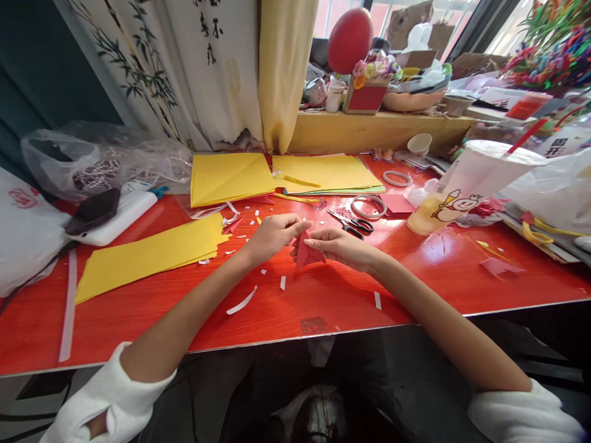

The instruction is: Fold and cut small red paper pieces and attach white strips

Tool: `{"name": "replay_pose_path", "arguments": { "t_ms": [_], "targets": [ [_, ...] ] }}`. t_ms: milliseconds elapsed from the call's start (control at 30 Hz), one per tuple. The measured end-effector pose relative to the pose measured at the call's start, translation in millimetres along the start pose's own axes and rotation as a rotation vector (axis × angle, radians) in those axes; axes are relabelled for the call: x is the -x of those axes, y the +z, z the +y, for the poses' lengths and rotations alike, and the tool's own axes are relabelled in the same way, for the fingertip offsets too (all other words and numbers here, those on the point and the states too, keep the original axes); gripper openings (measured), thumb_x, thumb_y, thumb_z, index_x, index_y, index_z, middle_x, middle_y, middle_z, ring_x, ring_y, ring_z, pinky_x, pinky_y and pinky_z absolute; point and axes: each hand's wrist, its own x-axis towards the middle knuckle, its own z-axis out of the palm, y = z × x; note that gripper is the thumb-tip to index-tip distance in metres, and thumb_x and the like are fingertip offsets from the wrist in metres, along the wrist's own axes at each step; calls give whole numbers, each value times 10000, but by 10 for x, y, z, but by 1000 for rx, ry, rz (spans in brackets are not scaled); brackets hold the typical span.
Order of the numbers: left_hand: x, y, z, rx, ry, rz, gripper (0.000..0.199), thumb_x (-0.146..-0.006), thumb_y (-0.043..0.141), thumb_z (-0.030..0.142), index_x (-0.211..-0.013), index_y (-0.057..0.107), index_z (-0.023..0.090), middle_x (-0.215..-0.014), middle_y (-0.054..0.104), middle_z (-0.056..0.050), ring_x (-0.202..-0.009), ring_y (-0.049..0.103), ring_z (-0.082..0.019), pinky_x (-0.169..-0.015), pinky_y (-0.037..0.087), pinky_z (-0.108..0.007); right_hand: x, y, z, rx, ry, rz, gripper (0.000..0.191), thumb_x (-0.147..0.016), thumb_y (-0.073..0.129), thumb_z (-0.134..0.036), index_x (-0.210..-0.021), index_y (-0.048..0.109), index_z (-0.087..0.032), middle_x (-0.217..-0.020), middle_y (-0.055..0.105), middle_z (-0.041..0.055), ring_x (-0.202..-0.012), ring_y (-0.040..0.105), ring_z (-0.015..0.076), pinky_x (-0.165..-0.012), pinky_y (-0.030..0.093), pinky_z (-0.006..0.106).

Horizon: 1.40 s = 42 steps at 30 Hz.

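A folded piece of red paper (305, 255) hangs between my two hands over the middle of the red table. My left hand (276, 236) pinches its top from the left, thumb and fingers together. From the right, my right hand (338, 246) grips the same paper between thumb and fingers. Black-handled scissors (353, 225) lie just beyond my right hand. Small white paper scraps (282, 282) are scattered on the table around and below the hands.
Yellow paper stacks (231, 178) lie at the back, and yellow strips (152, 255) at the left. Tape rolls (368, 207) and a tilted drink cup (462, 184) stand to the right. The table's front edge (295, 339) runs nearest me.
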Motion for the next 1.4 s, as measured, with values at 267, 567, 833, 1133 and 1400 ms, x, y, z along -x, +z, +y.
{"name": "replay_pose_path", "arguments": {
  "t_ms": [267,567,833,1133,1400],
  "targets": [
    [-16,-45,-14,17,-72,-23,235,-781,549,352,-775,645,138,-635,564,-5,-528,419,-78,-489,334,-201,1,-25,12,66,3,1,346,-809,573,-434,-941,697,-139,-660,590,-2,-560,446,63,-523,320,219],
    [-18,0,-47,174,-127,-9,312,-779,557,377,-574,542,142,-491,462,22,-471,417,-72,-473,333,-205,-33,-18,67,38,-7,-27,348,-740,668,-368,-976,688,-112,-858,699,78,-787,624,161,-707,445,279],
    [-34,-7,-20,269,-164,-21,286,-779,563,384,-664,599,124,-533,509,9,-461,423,-62,-452,334,-197,-46,-12,73,29,14,27,297,-751,653,-354,-918,684,-111,-834,700,69,-713,615,126,-663,438,256],
    [-21,32,-38,179,-74,-47,244,-763,594,370,-709,610,132,-572,516,9,-496,423,-64,-472,343,-197,-17,30,22,53,19,7,410,-821,534,-467,-953,689,-111,-760,682,61,-483,429,41,-431,277,203],
    [-3,51,21,211,-60,-52,283,-772,581,423,-768,578,140,-598,512,17,-508,441,-72,-462,351,-197,-37,47,73,29,-46,29,371,-802,568,-454,-886,677,-110,-785,690,77,-694,623,137,-620,443,247]
  ]
}}
